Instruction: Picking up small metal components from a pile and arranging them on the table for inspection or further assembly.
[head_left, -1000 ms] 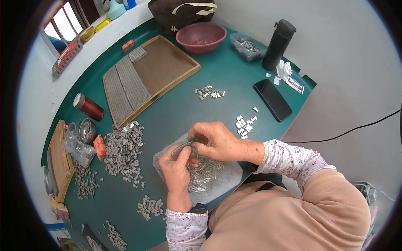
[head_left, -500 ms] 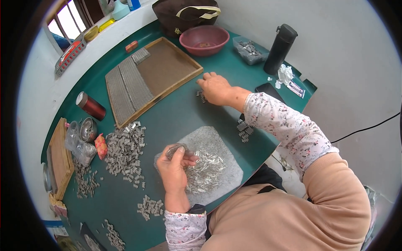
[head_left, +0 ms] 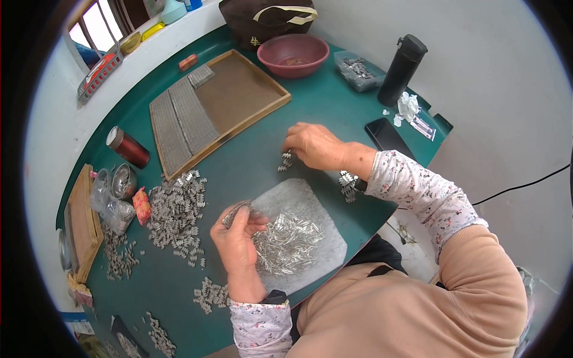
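My left hand (head_left: 237, 253) is closed around a small stack of grey metal pieces (head_left: 237, 213), held between thumb and fingers beside a grey stone slab (head_left: 307, 194). A heap of thin, shiny metal pins (head_left: 291, 241) lies on that slab. Beyond the slab, my right hand (head_left: 319, 145) pinches at a few small toothed metal pieces (head_left: 285, 162) on the green table; its fingertips are partly hidden. More toothed pieces (head_left: 348, 190) lie below my right wrist.
A wooden tray (head_left: 230, 136) with rows of grey pieces stands at the back. Left of the slab spreads a large pile of toothed pieces (head_left: 178, 215). A red flask (head_left: 130, 149), a pink basin (head_left: 292, 56), a black bottle (head_left: 401, 71) and a phone (head_left: 387, 136) stand or lie around.
My right hand has drawn nearer to me and slightly right, and the few toothed pieces beneath its fingers have come nearer with it. My left hand has shifted a little left with its stack.
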`<state>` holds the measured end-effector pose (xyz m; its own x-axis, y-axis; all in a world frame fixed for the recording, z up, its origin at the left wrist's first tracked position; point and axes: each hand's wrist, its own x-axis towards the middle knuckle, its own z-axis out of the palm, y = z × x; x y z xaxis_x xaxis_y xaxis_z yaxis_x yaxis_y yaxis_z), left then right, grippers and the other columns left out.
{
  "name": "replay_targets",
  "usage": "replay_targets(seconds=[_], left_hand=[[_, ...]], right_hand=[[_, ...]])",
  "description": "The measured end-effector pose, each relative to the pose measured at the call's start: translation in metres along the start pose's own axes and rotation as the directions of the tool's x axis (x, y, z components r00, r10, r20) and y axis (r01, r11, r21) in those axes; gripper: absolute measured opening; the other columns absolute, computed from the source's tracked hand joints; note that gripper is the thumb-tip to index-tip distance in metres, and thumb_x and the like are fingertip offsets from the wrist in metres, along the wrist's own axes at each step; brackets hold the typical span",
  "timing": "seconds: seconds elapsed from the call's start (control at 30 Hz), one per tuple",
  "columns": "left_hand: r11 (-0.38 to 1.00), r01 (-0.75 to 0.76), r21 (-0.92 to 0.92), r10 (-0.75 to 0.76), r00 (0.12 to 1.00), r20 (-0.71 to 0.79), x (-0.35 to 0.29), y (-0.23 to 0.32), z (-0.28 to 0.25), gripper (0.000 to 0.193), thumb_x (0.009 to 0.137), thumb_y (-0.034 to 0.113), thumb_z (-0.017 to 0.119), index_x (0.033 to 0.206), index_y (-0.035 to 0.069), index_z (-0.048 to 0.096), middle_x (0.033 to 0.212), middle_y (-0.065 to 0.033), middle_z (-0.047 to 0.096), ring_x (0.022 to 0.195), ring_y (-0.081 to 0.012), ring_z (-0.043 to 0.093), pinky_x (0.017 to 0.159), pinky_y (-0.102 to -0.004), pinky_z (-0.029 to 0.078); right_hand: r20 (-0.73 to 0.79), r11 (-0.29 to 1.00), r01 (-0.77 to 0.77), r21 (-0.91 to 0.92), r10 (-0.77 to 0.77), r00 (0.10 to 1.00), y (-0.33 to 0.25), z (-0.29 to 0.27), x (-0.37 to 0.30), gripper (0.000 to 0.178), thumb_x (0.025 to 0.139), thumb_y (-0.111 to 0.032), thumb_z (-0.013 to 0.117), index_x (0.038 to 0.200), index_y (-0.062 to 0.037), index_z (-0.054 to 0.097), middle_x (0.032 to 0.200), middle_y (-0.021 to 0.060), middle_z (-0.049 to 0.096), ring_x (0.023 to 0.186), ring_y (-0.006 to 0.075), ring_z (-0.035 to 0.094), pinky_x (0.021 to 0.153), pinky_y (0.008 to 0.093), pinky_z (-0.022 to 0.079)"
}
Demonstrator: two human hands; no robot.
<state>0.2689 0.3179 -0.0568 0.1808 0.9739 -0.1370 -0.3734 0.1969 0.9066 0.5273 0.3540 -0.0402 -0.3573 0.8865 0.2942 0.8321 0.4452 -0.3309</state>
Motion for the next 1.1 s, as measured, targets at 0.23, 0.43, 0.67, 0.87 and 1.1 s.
replay_targets(seconds=[0.23, 0.43, 0.67, 0.87, 1.1], left_hand=[[1.0, 0.01, -0.006, -0.01, 1.0, 0.012, 0.001, -0.004, -0.001, 0.011, 0.086, 0.003, 0.062, 0.093, -0.007, 0.062, 0.074, -0.0147, 0.066, 0.059, -0.023, 0.066, 0.051, -0.0277, 0.053], [1.0, 0.011, 0.025, -0.012, 1.0, 0.026, 0.001, -0.004, -0.001, 0.013, 0.086, 0.004, 0.063, 0.094, -0.007, 0.062, 0.076, -0.0133, 0.065, 0.059, -0.0214, 0.065, 0.052, -0.0271, 0.052], [0.998, 0.001, 0.056, -0.003, 1.0, 0.031, 0.0, -0.006, -0.002, 0.012, 0.088, 0.003, 0.062, 0.095, -0.007, 0.063, 0.074, -0.0124, 0.065, 0.058, -0.0192, 0.064, 0.052, -0.0261, 0.053], [0.999, -0.036, 0.04, 0.032, 0.995, 0.096, 0.0, -0.011, 0.004, 0.013, 0.088, 0.002, 0.062, 0.097, -0.006, 0.062, 0.075, -0.0121, 0.065, 0.058, -0.0185, 0.064, 0.052, -0.026, 0.054], [0.997, -0.071, 0.041, 0.066, 0.991, 0.117, -0.005, -0.01, 0.006, 0.013, 0.088, 0.001, 0.061, 0.098, -0.007, 0.062, 0.076, -0.011, 0.066, 0.057, -0.0159, 0.062, 0.052, -0.0244, 0.052]], right_hand=[[0.021, 0.976, -0.104, -0.192, 0.11, 0.994, -0.014, 0.016, 0.005, 0.013, 0.076, -0.01, 0.065, 0.087, -0.0059, 0.071, 0.091, 0.012, 0.061, 0.093, 0.0302, 0.059, 0.082, 0.0393, 0.049], [0.19, 0.948, -0.041, -0.317, 0.106, 0.976, -0.026, 0.024, 0.014, 0.016, 0.072, -0.009, 0.066, 0.087, -0.0072, 0.07, 0.099, 0.0098, 0.062, 0.099, 0.0278, 0.057, 0.084, 0.0354, 0.049], [0.092, 0.973, -0.143, 0.182, 0.128, 0.987, -0.046, 0.007, 0.004, 0.02, 0.076, -0.009, 0.067, 0.094, -0.0004, 0.063, 0.088, 0.013, 0.066, 0.085, 0.028, 0.065, 0.075, 0.0372, 0.052], [0.0, 0.644, -0.183, 0.743, 0.273, 0.962, -0.087, 0.021, -0.021, 0.02, 0.077, -0.005, 0.067, 0.094, 0.0019, 0.059, 0.074, 0.0139, 0.066, 0.07, 0.0199, 0.067, 0.064, 0.0321, 0.052], [-0.2, 0.737, -0.058, 0.673, 0.257, 0.946, -0.101, 0.03, -0.028, 0.019, 0.075, -0.005, 0.066, 0.093, 0.0002, 0.06, 0.072, 0.0142, 0.066, 0.066, 0.0245, 0.068, 0.061, 0.0328, 0.054]])
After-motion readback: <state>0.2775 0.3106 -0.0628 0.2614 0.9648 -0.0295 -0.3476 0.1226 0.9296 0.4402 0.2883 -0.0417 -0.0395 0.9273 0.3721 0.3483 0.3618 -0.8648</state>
